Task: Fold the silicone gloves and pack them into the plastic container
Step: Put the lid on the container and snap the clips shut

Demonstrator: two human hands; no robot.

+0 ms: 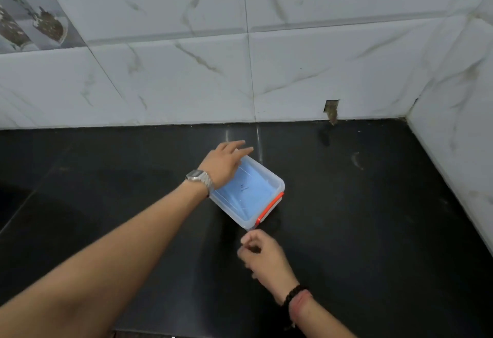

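A clear rectangular plastic container (277,181) with an orange clip on its near right side stands on the black counter, turned at an angle. Pale blue silicone gloves (248,188) lie flat inside it and fill the bottom. My left hand (226,163), with a metal watch on the wrist, rests over the container's far left corner, fingers stretched and apart. My right hand (262,253) hovers just in front of the container's near corner, fingers loosely curled with nothing visible in them.
The black counter (373,217) runs to a white marble-tiled wall at the back and another on the right. A small chipped hole (331,110) marks the back wall at counter level.
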